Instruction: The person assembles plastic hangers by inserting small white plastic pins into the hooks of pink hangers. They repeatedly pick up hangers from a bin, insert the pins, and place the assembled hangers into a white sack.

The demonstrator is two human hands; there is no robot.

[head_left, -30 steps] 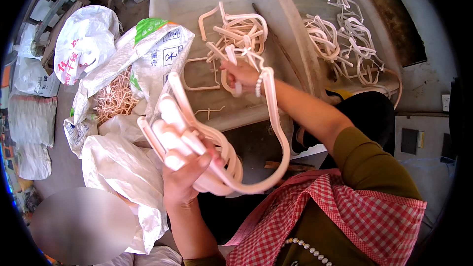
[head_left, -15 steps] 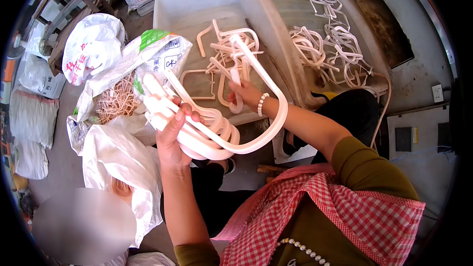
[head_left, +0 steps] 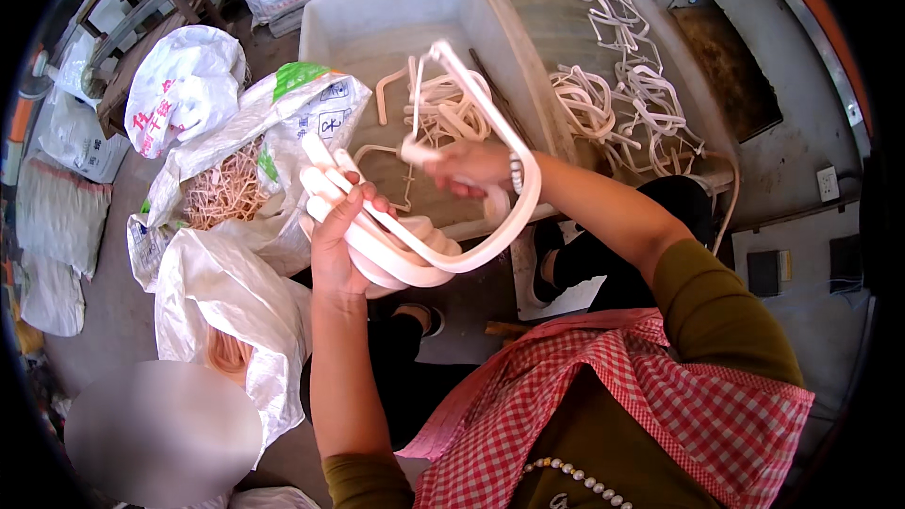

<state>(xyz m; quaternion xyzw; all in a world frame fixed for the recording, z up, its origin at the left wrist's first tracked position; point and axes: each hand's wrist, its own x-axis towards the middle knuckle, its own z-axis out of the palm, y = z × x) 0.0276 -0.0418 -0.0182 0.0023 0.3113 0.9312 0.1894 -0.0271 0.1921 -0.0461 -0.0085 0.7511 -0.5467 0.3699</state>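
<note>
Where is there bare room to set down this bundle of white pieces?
The near tray has bare floor at its far-left corner, beyond its pile of white pieces. The far tray is bare along its left wall. Bags crowd the left.

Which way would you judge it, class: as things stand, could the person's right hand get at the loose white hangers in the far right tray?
Probably not right away. The right hand is gripping a white hanger over the near tray, so it is occupied. The way to the loose hangers in the far right tray looks open.
</note>
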